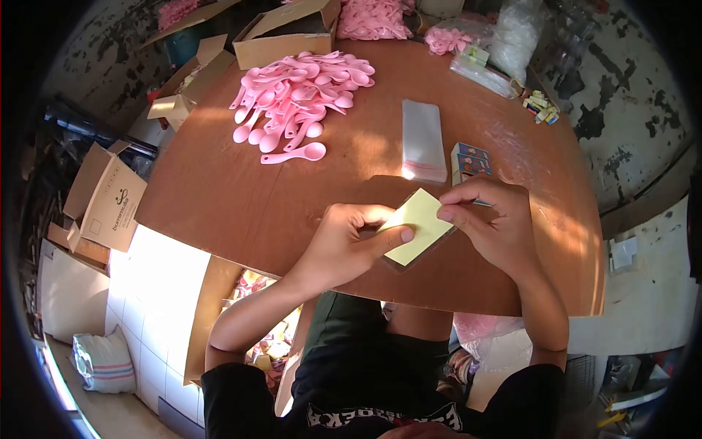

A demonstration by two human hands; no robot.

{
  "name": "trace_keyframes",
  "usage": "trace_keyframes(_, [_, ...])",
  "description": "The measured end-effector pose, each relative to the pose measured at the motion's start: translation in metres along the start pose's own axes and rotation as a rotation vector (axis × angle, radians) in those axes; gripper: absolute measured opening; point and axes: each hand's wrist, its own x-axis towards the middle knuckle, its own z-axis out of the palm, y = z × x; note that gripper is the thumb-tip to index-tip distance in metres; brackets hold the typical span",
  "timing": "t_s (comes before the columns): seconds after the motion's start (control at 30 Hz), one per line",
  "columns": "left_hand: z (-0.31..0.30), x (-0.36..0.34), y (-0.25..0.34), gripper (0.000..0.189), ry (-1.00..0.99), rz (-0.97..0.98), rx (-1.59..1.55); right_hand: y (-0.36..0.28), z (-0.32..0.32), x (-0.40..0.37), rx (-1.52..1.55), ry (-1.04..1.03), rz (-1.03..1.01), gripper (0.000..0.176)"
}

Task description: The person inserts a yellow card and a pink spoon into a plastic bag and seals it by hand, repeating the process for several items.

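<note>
A pale yellow card in a clear plastic sleeve is tilted above the near part of the brown table. My left hand holds its left side, thumb on top. At the card's right edge, the thumb and forefinger of my right hand pinch together at the sleeve. Just beyond my right hand are small blue boxes, partly hidden by it. A stack of clear plastic sleeves lies to their left. Farther left is a heap of pink spoons, with one spoon at its near edge.
Along the brown table's far edge stand an open carton and bags of pink spoons. Small yellow boxes lie at the far right. More cartons stand left of the table, and a box of packets is below its near edge.
</note>
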Motion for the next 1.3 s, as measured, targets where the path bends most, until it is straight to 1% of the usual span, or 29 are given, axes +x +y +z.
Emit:
trace_keyframes(0.07, [-0.003, -0.004, -0.001, 0.020, 0.010, 0.018, 0.060, 0.001, -0.002, 0.000, -0.181, -0.214, -0.169, 0.013])
trace_keyframes(0.13, [-0.004, -0.010, 0.004, 0.021, 0.004, 0.029, 0.131, -0.008, 0.004, -0.004, -0.169, -0.290, -0.157, 0.016])
trace_keyframes(0.2, [-0.001, -0.017, -0.003, 0.022, 0.072, 0.082, 0.118, -0.012, 0.009, -0.006, -0.105, -0.337, -0.149, 0.018])
trace_keyframes(0.27, [0.000, -0.022, -0.004, 0.024, 0.100, 0.218, 0.213, -0.015, 0.011, -0.005, -0.132, -0.359, -0.166, 0.020])
trace_keyframes(0.3, [-0.002, -0.025, 0.003, 0.027, 0.072, 0.182, 0.297, -0.021, 0.010, -0.003, -0.154, -0.463, -0.094, 0.022])
trace_keyframes(0.33, [-0.001, -0.026, 0.001, 0.027, 0.075, 0.183, 0.292, -0.027, 0.010, -0.001, -0.176, -0.567, -0.019, 0.024])
trace_keyframes(0.4, [0.002, -0.032, -0.008, 0.028, 0.158, 0.383, 0.277, -0.033, 0.013, 0.002, -0.245, -0.621, 0.022, 0.024])
trace_keyframes(0.43, [-0.002, -0.035, -0.011, 0.037, 0.132, 0.402, 0.307, -0.031, 0.016, 0.003, -0.235, -0.631, -0.005, 0.024])
trace_keyframes(0.5, [-0.003, -0.043, -0.007, 0.038, 0.183, 0.374, 0.322, -0.026, 0.022, 0.009, -0.227, -0.642, -0.032, 0.023])
trace_keyframes(0.53, [-0.005, -0.048, -0.005, 0.040, 0.227, 0.344, 0.342, -0.023, 0.025, 0.016, -0.126, -0.660, -0.102, 0.022])
trace_keyframes(0.57, [-0.011, -0.053, -0.014, 0.043, 0.216, 0.261, 0.291, -0.018, 0.030, 0.024, -0.023, -0.676, -0.168, 0.021])
trace_keyframes(0.6, [-0.014, -0.061, -0.017, 0.043, 0.214, 0.257, 0.290, -0.011, 0.038, 0.032, 0.101, -0.644, -0.091, 0.019])
trace_keyframes(0.63, [-0.015, -0.067, -0.019, 0.041, 0.298, 0.111, 0.220, -0.001, 0.050, 0.042, 0.224, -0.606, -0.015, 0.017])
trace_keyframes(0.67, [-0.016, -0.070, -0.021, 0.039, 0.374, -0.037, 0.154, 0.012, 0.068, 0.054, 0.220, -0.489, -0.002, 0.017])
trace_keyframes(0.7, [-0.016, -0.070, -0.027, 0.034, 0.423, 0.084, 0.215, 0.018, 0.084, 0.068, 0.151, -0.409, -0.076, 0.020])
trace_keyframes(0.73, [-0.014, -0.070, -0.028, 0.034, 0.408, 0.081, 0.217, 0.032, 0.098, 0.082, -0.089, -0.401, -0.171, 0.020])
trace_keyframes(0.77, [-0.012, -0.072, -0.028, 0.032, 0.444, 0.024, 0.118, 0.050, 0.117, 0.096, -0.317, -0.313, -0.365, 0.025])
trace_keyframes(0.8, [-0.012, -0.073, -0.027, 0.030, 0.481, -0.033, 0.021, 0.055, 0.131, 0.102, -0.397, -0.269, -0.422, 0.026])
trace_keyframes(0.83, [-0.011, -0.072, -0.025, 0.028, 0.472, -0.040, 0.040, 0.060, 0.143, 0.106, -0.477, -0.227, -0.480, 0.027])
trace_keyframes(0.93, [-0.010, -0.070, -0.023, 0.030, 0.483, -0.013, 0.081, 0.084, 0.172, 0.122, -0.572, -0.217, -0.504, 0.024])
trace_keyframes(0.97, [-0.010, -0.070, -0.022, 0.030, 0.482, -0.016, 0.083, 0.092, 0.174, 0.123, -0.587, -0.166, -0.551, 0.017])
trace_keyframes(1.0, [-0.010, -0.069, -0.020, 0.030, 0.488, -0.013, 0.104, 0.087, 0.168, 0.121, -0.582, -0.169, -0.549, 0.017])
trace_keyframes(1.07, [-0.011, -0.066, -0.020, 0.030, 0.504, -0.017, 0.113, 0.077, 0.143, 0.115, -0.735, -0.262, -0.516, 0.010])
trace_keyframes(1.1, [-0.012, -0.064, -0.020, 0.031, 0.479, -0.002, 0.129, 0.083, 0.134, 0.110, -0.579, -0.215, -0.442, 0.007])
trace_keyframes(1.13, [-0.011, -0.061, -0.022, 0.031, 0.450, 0.016, 0.144, 0.086, 0.127, 0.108, -0.556, -0.174, -0.386, 0.007])
trace_keyframes(1.17, [-0.007, -0.057, -0.025, 0.031, 0.449, 0.019, 0.049, 0.088, 0.104, 0.098, -0.428, -0.213, -0.219, 0.008])
trace_keyframes(1.2, [-0.004, -0.054, -0.028, 0.031, 0.443, 0.019, 0.036, 0.064, 0.079, 0.086, -0.301, -0.246, -0.051, 0.008])
trace_keyframes(1.27, [0.003, -0.046, -0.035, 0.032, 0.397, 0.023, 0.036, 0.069, 0.050, 0.071, 0.152, -0.101, 0.109, 0.010])
trace_keyframes(1.3, [0.007, -0.041, -0.041, 0.032, 0.394, 0.085, 0.039, 0.065, 0.035, 0.062, 0.138, -0.099, 0.117, 0.010])
